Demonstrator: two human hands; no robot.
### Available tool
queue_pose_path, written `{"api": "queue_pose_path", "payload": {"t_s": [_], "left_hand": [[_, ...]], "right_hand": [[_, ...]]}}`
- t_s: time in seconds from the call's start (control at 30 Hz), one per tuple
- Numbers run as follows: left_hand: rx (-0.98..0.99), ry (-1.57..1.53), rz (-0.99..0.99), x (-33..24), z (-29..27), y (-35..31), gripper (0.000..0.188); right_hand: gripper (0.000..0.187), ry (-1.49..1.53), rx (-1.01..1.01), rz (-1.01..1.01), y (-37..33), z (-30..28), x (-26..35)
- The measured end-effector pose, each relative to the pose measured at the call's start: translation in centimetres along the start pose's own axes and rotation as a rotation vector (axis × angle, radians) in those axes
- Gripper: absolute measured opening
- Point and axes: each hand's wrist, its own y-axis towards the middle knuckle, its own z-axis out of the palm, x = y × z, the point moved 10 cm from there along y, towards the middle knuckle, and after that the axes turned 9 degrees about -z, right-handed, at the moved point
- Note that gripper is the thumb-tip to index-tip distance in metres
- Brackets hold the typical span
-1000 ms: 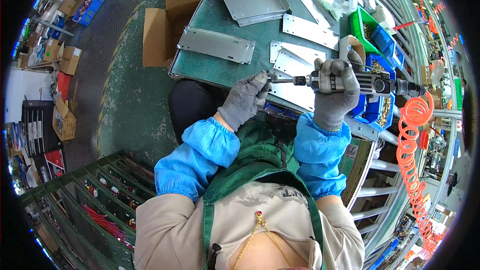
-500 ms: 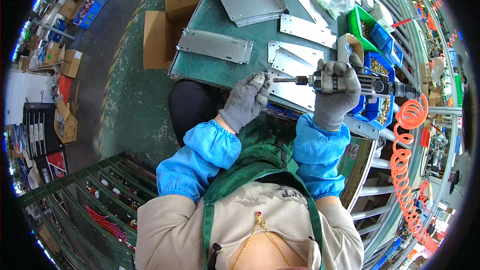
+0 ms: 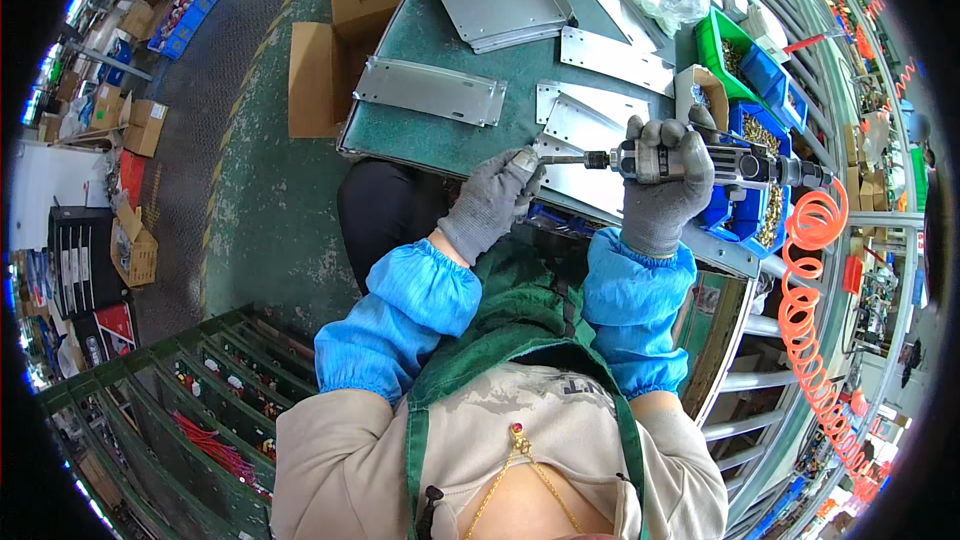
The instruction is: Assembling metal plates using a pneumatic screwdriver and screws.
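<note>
My right hand (image 3: 668, 185), in a grey glove, is wrapped round an air screwdriver (image 3: 738, 166) held level, its bit pointing left. An orange coiled hose (image 3: 800, 312) runs from the tool's right end. At the tip of the bit are the pinched fingers of my left hand (image 3: 492, 200), also gloved. Whatever lies between those fingertips is too small or hidden to make out. Below and behind the bit lie flat metal plates (image 3: 592, 108) on the green-topped table (image 3: 430, 152).
A long metal bracket (image 3: 430, 92) lies at the table's left edge, with stacked plates (image 3: 500, 2) farther back. Blue bins (image 3: 741, 214) of small brass-coloured fasteners and a green bin (image 3: 722, 48) stand at right. An open cardboard box (image 3: 312, 80) sits left of the table.
The screwdriver has shifted slightly left with my right hand, bringing the bit's tip in against my left fingertips. My left hand has barely moved.
</note>
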Motion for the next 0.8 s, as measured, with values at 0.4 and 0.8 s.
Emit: {"api": "queue_pose_path", "payload": {"t_s": [0.4, 0.8], "left_hand": [[-0.009, 0.799, 0.424, -4.5, 0.6, 0.9, 0.027], [-0.206, 1.415, 0.485, -5.9, 1.7, 1.1, 0.038]], "right_hand": [[0.022, 0.021, -0.047, 0.041, 0.7, -1.3, -1.2], [0.047, -0.256, 0.233, 0.003, -1.1, 1.1, -3.2]]}}
